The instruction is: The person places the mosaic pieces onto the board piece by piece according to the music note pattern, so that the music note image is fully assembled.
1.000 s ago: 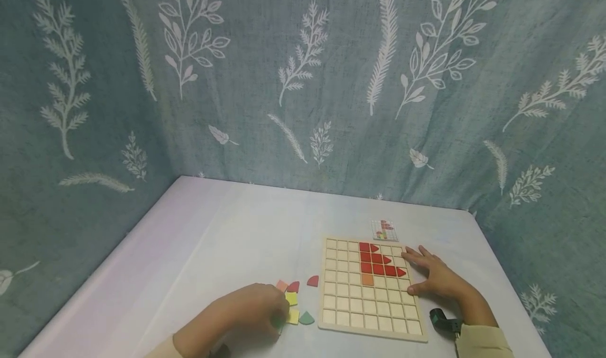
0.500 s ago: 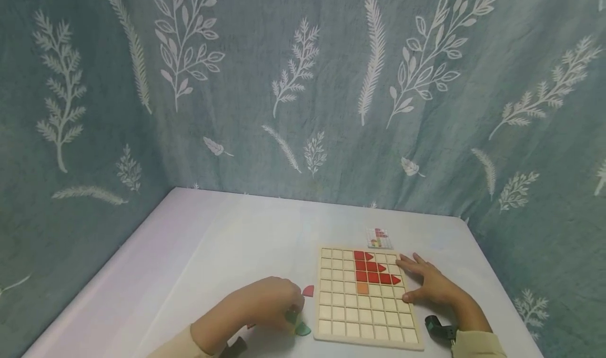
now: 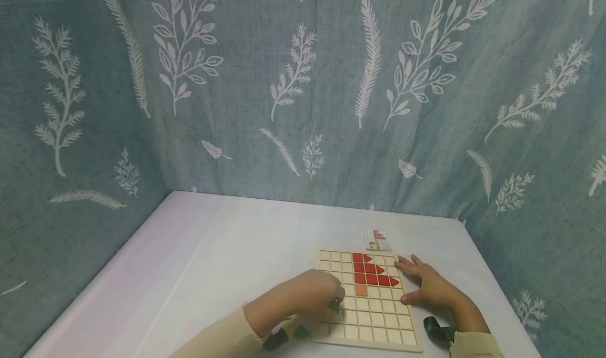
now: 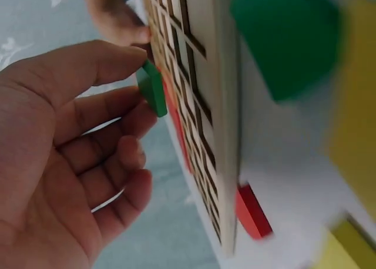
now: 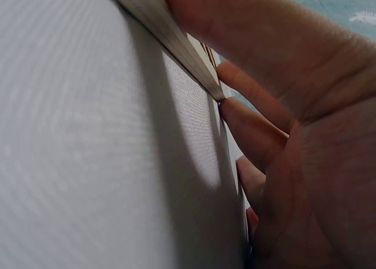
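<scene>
Over the left part of the wooden grid board, my left hand pinches a green piece between thumb and fingertips, as the left wrist view shows. Red pieces lie in three rows on the upper part of the board, with one orange square just under them. My right hand rests along the board's right edge with its fingers spread; in the right wrist view the thumb and fingertips of that hand touch the board's side.
Loose pieces lie left of the board, among them a green one and a red one. A small patterned card lies behind the board. Patterned cloth hangs around the white table.
My left hand has moved right, from the loose pieces to above the board, with the green piece in its fingers. The right hand keeps its place at the board's edge. The head view has shifted slightly.
</scene>
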A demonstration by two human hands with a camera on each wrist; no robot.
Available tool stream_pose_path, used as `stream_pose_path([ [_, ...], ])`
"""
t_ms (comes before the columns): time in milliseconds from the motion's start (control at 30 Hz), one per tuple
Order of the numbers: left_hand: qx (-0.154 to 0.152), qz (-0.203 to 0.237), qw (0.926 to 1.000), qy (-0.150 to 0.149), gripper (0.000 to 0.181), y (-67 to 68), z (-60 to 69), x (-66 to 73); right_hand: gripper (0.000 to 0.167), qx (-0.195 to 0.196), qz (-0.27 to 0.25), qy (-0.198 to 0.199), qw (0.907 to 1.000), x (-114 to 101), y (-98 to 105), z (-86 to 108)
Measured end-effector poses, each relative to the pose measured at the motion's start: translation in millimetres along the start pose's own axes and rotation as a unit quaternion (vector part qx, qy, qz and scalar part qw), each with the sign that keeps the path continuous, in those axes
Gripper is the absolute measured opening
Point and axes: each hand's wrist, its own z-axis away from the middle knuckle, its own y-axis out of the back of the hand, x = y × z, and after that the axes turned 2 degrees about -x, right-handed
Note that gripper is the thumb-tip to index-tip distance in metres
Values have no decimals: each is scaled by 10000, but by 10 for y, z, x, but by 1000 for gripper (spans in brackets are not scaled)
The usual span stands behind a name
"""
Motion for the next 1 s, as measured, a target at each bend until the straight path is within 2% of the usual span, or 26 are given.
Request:
stream_pose_path([
  [167,7,-333,9992,-223,23,-30,-243,80,102,-4,-2,-12,10000,-5,9,-10],
  [300,-56,-408,9985,-370,22,-46,-395,134,101,-8,8,2,10000,0,7,-10],
  [467,-87,-387,9985,-381,18,-32,-546,179,100,17,0,60,10000,1,3,-9],
  [733,-72,-313,9992,-228,9,-54,-675,215,101,24,-29,19,10000,12,3,-9],
  [1000,-75,-390,9992,-94,11,-114,-697,189,100,29,11,80,10000,13,2,-10],
])
